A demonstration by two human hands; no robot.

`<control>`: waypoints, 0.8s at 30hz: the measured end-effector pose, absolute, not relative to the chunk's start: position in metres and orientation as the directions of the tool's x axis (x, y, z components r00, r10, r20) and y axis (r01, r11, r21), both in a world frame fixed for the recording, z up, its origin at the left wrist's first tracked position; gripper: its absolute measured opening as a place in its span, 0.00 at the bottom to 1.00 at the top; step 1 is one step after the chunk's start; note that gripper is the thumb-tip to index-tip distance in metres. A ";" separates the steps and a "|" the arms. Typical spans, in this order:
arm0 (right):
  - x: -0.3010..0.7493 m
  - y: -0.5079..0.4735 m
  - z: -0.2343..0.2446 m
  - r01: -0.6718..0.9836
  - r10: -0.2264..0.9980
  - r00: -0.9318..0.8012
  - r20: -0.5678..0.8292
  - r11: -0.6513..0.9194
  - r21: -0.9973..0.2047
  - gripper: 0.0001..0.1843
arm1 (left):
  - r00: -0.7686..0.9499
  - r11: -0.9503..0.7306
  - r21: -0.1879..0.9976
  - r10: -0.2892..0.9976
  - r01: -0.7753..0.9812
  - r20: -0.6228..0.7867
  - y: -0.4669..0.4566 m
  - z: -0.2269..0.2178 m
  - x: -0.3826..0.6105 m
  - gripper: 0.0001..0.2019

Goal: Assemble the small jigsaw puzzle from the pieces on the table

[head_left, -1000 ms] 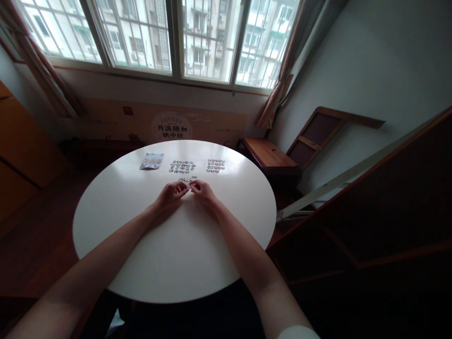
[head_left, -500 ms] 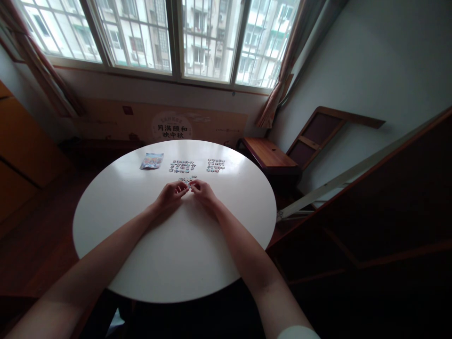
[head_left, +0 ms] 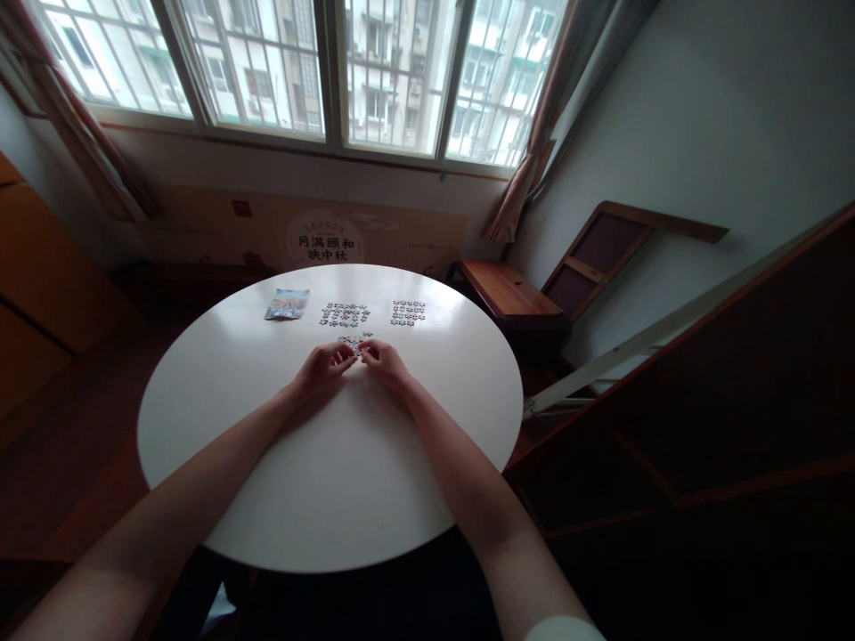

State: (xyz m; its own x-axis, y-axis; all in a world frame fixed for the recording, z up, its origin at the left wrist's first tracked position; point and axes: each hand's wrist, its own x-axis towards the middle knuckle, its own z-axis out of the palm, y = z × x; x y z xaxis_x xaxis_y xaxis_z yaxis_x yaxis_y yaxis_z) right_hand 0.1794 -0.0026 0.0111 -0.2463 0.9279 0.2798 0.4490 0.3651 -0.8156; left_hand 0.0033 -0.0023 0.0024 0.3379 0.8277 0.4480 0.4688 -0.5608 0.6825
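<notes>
White table [head_left: 267, 463] by the window [head_left: 394, 71]: left hand [head_left: 325, 365] and right hand [head_left: 387, 361] meet, fingers pinched shut on tiny pieces [head_left: 355, 343] right between them, both hands just as near; two piles [head_left: 346, 313] lie farther off

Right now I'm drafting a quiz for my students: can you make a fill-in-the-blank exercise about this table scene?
The glossy white table is ___ in shape.
The colourful printed card lies to the ___ of the loose jigsaw-piece groups.
The left hand and right hand hold their fingertips close ___ over tiny pieces.
Missing words: round; left; together.
</notes>
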 end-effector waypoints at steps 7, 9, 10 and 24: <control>0.179 -0.003 0.011 0.450 0.926 -0.248 0.283 0.369 -0.813 0.11 | 0.341 -0.571 0.663 0.821 0.483 0.458 0.000 -0.001 0.002 0.11; 0.179 -0.002 0.011 0.454 0.927 -0.247 0.282 0.368 -0.811 0.11 | 0.335 -0.569 0.662 0.822 0.488 0.460 0.000 -0.001 0.002 0.11; 0.179 -0.002 0.011 0.454 0.927 -0.247 0.282 0.368 -0.811 0.11 | 0.331 -0.568 0.662 0.823 0.489 0.461 0.000 -0.001 0.002 0.11; 0.179 0.000 0.008 0.446 0.923 -0.242 0.297 0.378 -0.811 0.12 | 0.279 -0.546 0.608 0.831 0.577 0.482 0.002 -0.003 -0.002 0.12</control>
